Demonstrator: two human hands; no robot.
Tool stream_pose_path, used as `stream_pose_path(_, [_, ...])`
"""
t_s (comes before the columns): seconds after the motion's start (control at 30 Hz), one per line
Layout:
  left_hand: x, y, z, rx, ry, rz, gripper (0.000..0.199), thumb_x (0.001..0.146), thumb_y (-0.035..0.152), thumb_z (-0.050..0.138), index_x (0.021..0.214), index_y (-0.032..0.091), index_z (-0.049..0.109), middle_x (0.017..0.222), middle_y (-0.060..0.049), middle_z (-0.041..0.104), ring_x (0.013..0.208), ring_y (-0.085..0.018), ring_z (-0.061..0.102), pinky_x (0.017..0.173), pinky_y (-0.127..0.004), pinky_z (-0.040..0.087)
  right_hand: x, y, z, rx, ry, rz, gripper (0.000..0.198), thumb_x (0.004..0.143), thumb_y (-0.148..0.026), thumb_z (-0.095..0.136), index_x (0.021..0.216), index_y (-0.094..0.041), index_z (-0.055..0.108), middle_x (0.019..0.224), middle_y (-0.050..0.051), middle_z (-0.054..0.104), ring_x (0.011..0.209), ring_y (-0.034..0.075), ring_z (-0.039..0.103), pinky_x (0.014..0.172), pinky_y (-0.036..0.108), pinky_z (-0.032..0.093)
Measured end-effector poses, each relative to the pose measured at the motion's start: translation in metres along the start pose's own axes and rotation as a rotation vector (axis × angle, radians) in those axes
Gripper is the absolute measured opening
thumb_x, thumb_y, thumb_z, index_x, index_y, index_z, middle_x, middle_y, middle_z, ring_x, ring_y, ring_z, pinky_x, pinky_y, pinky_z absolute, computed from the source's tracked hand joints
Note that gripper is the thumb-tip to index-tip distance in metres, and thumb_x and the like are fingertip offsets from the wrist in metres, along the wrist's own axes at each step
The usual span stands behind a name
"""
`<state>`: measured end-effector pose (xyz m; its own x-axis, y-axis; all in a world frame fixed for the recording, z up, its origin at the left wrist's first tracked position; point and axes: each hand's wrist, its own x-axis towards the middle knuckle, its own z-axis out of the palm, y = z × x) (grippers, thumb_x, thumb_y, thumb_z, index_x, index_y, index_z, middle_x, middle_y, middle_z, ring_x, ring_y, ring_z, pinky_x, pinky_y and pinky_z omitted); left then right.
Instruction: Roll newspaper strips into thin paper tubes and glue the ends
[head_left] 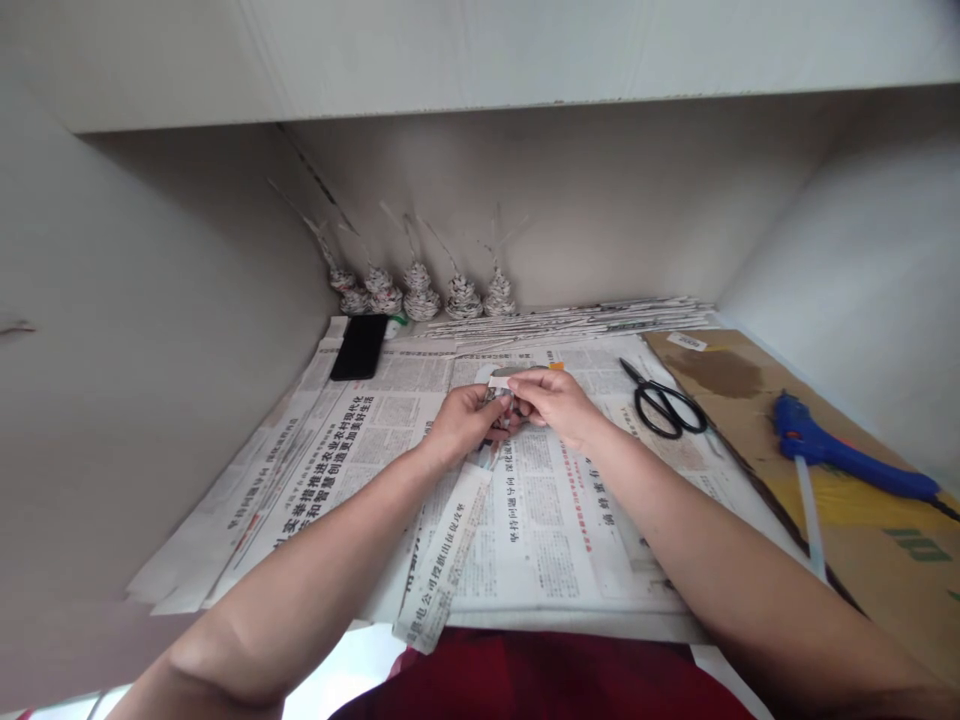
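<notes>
Both of my hands meet over the middle of the newspaper-covered table. My left hand (463, 415) is closed, its fingers pinching a newspaper strip (442, 560) at its upper end. My right hand (555, 402) is closed on the same small bunched paper part, thumb and fingertips close to the left ones. From the hands the strip trails down towards me, past the table's front edge. A whitish bit of paper shows between the fingertips. Just behind them, partly hidden, lies a rounded greyish object whose kind I cannot make out, with an orange bit beside it.
At the back stand several woven paper figures (420, 292) beside thin rolled paper sticks (570, 322). A black phone (360, 347) lies at left. To the right are black-handled scissors (664, 402) and a blue glue gun (840, 452) on cardboard (720, 375). A shelf edge (510, 70) overhangs.
</notes>
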<state>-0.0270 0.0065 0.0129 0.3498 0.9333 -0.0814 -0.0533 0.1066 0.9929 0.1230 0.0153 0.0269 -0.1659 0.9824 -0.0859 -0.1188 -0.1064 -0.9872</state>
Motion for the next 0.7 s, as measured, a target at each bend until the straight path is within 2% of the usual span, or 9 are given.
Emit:
stream_pose_path(0.3, [-0.0004,-0.0007,-0.0027,-0.002,-0.04,-0.011,0.036,0.075,0.045,0.068,0.086,0.012,0.065,0.081,-0.009,0.068,0.068,-0.014,0.065,0.061,-0.026,0.055,0.0016,0.0002,-0.0091,-0.024,-0.108,0.001,0.026,0.068,-0.035,0.073,0.081,-0.013,0.07,0.048,-0.003,0.051,0.042,0.007,0.044,0.037,0.018,0.03])
stream_pose_path(0.53, [-0.0012,0.0004,0.0,0.024,-0.024,-0.056,0.033,0.075,0.043,0.068,0.085,0.011,0.065,0.071,-0.007,0.067,0.064,-0.013,0.064,0.061,-0.026,0.056,0.0024,0.0068,-0.0014,-0.082,0.044,-0.028,0.026,0.068,-0.039,0.072,0.074,-0.014,0.067,0.043,-0.004,0.049,0.036,0.006,0.041,0.033,0.018,0.026])
stream_pose_path(0.7, [-0.0002,-0.0019,-0.0004,0.051,-0.039,-0.064,0.032,0.078,0.043,0.066,0.086,0.012,0.065,0.071,-0.006,0.066,0.063,-0.012,0.064,0.06,-0.025,0.055,0.0036,0.0094,-0.0003,-0.127,0.08,-0.062,0.026,0.068,-0.041,0.072,0.072,-0.015,0.067,0.042,-0.003,0.053,0.033,0.007,0.042,0.032,0.018,0.028])
